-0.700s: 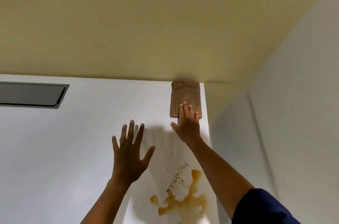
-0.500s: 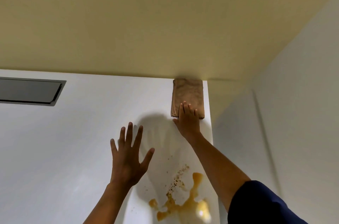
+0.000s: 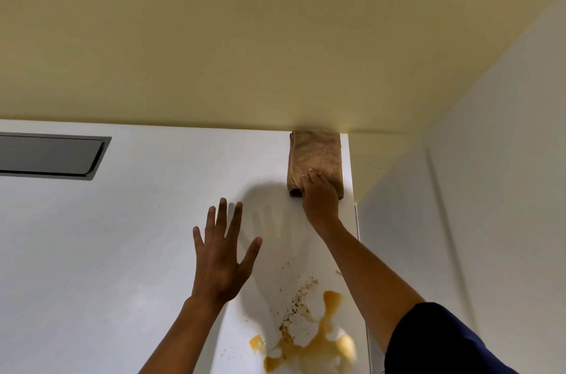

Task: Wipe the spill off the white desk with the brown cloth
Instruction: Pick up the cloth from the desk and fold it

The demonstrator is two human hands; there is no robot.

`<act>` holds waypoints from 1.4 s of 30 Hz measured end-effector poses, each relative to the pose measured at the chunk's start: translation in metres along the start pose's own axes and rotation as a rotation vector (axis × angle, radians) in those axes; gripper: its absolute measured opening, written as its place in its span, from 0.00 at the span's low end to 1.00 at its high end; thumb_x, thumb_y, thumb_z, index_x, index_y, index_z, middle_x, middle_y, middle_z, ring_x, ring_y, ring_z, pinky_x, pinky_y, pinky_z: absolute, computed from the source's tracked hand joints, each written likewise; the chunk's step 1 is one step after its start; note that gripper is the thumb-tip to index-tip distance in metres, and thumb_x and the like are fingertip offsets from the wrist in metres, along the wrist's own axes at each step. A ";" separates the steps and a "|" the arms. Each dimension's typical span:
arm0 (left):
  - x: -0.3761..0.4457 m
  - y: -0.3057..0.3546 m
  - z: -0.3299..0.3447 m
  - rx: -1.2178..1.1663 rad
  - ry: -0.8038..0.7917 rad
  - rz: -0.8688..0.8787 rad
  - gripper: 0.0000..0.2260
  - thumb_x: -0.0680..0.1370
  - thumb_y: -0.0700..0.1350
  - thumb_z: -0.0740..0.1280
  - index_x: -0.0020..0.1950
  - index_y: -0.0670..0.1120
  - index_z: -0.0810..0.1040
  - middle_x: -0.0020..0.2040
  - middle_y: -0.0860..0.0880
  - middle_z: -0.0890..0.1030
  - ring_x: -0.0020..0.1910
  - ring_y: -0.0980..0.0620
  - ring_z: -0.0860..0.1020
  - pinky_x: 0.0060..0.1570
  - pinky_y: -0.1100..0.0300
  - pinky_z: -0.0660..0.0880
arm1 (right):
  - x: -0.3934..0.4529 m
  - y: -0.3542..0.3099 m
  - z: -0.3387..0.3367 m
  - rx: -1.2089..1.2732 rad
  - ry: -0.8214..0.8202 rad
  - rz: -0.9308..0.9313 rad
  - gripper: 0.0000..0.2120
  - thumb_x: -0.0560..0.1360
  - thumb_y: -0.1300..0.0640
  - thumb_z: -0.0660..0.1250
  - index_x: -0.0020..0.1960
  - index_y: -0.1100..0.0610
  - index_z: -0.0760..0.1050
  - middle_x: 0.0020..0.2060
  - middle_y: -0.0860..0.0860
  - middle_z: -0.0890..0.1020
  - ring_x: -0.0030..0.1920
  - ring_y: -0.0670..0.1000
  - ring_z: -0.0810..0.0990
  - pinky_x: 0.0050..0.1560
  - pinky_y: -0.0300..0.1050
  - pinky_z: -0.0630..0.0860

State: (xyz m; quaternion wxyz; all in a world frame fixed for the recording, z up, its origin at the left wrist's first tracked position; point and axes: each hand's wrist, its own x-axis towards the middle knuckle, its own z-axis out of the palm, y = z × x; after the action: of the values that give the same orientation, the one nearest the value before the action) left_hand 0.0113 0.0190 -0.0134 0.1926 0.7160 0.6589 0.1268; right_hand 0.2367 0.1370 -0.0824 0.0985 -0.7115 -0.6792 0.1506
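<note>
A folded brown terry cloth (image 3: 315, 156) lies at the far right corner of the smooth white desk (image 3: 122, 251), against the pale yellow wall (image 3: 275, 36). The right hand (image 3: 320, 197) rests on the cloth's near end, fingers curled over its edge (whether they truly grip it I cannot tell). The left hand (image 3: 222, 260) hovers with fingers spread, holding nothing. The orange-brown liquid spill (image 3: 312, 343) with dark crumbs sits nearer, by the right edge. A grey rectangular inset panel (image 3: 49, 156) lies far left.
</note>
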 end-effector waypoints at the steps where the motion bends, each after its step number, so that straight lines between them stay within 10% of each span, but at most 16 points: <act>1: 0.002 0.002 -0.001 -0.015 -0.001 0.004 0.35 0.78 0.71 0.46 0.81 0.58 0.44 0.82 0.52 0.42 0.81 0.51 0.40 0.75 0.40 0.43 | 0.000 0.000 -0.004 0.024 0.002 -0.006 0.17 0.77 0.63 0.70 0.65 0.62 0.78 0.69 0.58 0.76 0.72 0.60 0.72 0.68 0.54 0.72; 8: 0.017 0.013 0.001 -0.143 -0.129 -0.050 0.40 0.72 0.76 0.37 0.80 0.58 0.41 0.80 0.56 0.37 0.79 0.55 0.36 0.76 0.46 0.39 | -0.012 0.005 -0.035 0.279 -0.002 0.082 0.17 0.83 0.57 0.61 0.70 0.62 0.72 0.63 0.60 0.78 0.62 0.60 0.77 0.63 0.48 0.74; 16: 0.023 0.042 0.015 -0.416 -0.266 -0.181 0.30 0.79 0.64 0.49 0.80 0.55 0.55 0.82 0.53 0.54 0.81 0.54 0.47 0.79 0.49 0.46 | -0.044 0.024 -0.031 0.473 -0.085 0.033 0.11 0.80 0.57 0.67 0.59 0.63 0.79 0.52 0.58 0.82 0.52 0.58 0.81 0.53 0.49 0.80; 21: 0.024 0.053 0.017 -0.412 -0.303 -0.176 0.29 0.79 0.64 0.50 0.79 0.56 0.60 0.80 0.53 0.58 0.80 0.54 0.50 0.79 0.51 0.49 | -0.052 0.031 -0.043 0.586 -0.158 0.089 0.13 0.81 0.55 0.66 0.54 0.66 0.76 0.42 0.52 0.76 0.39 0.40 0.73 0.39 0.24 0.70; 26: 0.030 0.065 0.015 -0.482 -0.300 -0.178 0.23 0.83 0.58 0.52 0.75 0.52 0.68 0.76 0.52 0.68 0.78 0.50 0.62 0.76 0.53 0.57 | -0.051 0.033 -0.058 0.667 -0.088 0.084 0.20 0.82 0.58 0.63 0.33 0.53 0.64 0.26 0.47 0.65 0.29 0.47 0.66 0.33 0.39 0.62; 35: 0.053 0.113 -0.004 -0.717 -0.252 -0.247 0.17 0.84 0.54 0.57 0.49 0.42 0.78 0.46 0.46 0.81 0.47 0.50 0.77 0.43 0.66 0.71 | -0.069 0.029 -0.106 1.153 0.020 0.108 0.15 0.84 0.56 0.59 0.46 0.66 0.73 0.33 0.56 0.70 0.34 0.54 0.68 0.37 0.48 0.68; 42: 0.059 0.179 -0.055 -0.742 -0.170 -0.067 0.15 0.82 0.56 0.60 0.56 0.51 0.83 0.47 0.54 0.85 0.45 0.58 0.82 0.42 0.69 0.74 | -0.101 -0.007 -0.157 1.536 0.051 0.130 0.13 0.85 0.56 0.57 0.64 0.56 0.77 0.56 0.58 0.85 0.57 0.55 0.84 0.56 0.48 0.80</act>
State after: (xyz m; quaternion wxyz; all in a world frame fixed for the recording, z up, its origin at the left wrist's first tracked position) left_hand 0.1533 0.0732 0.1104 0.4968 0.5836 0.5730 0.2903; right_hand 0.2815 0.0472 0.0747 0.5714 -0.4854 -0.3384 0.5687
